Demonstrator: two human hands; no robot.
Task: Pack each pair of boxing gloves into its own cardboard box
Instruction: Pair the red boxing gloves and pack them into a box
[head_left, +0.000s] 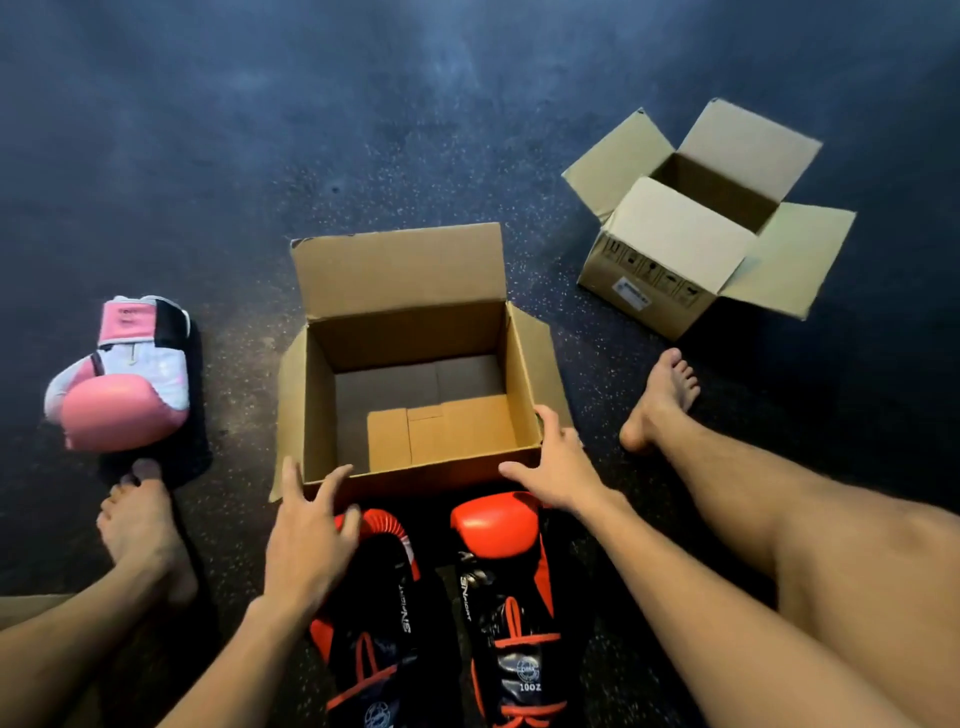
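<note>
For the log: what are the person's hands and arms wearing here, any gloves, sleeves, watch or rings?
Nothing visible. The left hand and right hand are bare, without gloves, rings or wristbands; the left forearm and right forearm are uncovered to the picture's edge, no sleeve showing.

Both hands out, fingers spread: left hand (306, 540) at near-left corner of the open box (410, 332), right hand (563, 465) on its near-right corner (bare legs (753, 519) splayed either side).
</note>
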